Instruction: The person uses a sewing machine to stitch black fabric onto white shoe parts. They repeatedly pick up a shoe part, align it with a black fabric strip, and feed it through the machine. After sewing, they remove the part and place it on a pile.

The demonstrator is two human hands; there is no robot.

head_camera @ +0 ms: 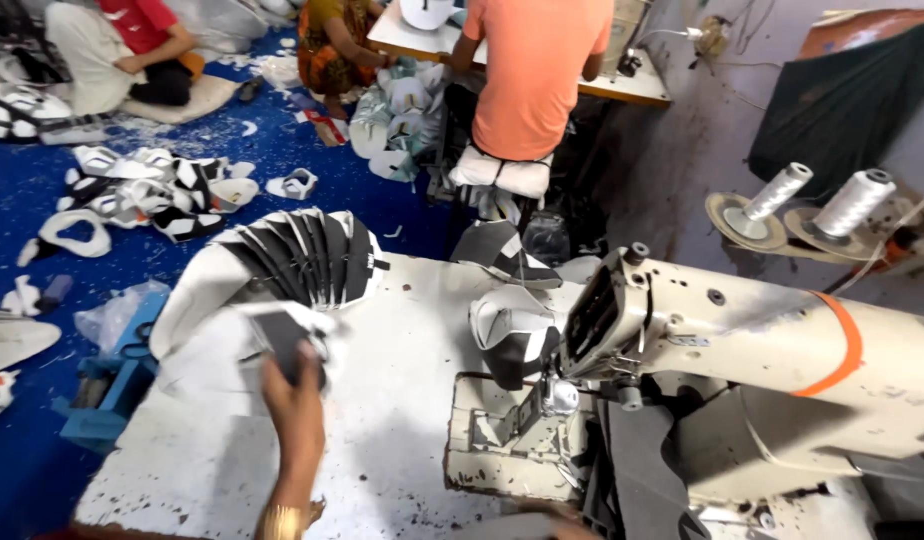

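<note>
Pickup step, looks like: left hand (pixel 294 392) has its grip closed on a dark cut piece (pixel 279 337) beside the fanned stack (pixel 307 257) on the tabletop (pixel 402 400). Right hand (pixel 557 520) barely shows, can't tell its grip. Next it needs carrying to the sewing machine (pixel 742 350).

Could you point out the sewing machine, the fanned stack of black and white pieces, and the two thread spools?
Sewing machine (pixel 762 350): head view, on its cream arm.
Fanned stack (pixel 312 255): head view, middle of the fan.
Thread spools (pixel 854 203): head view, on the right spool's white thread.
Left hand (pixel 294 390): head view, back of the hand, gripping a dark piece.
</note>
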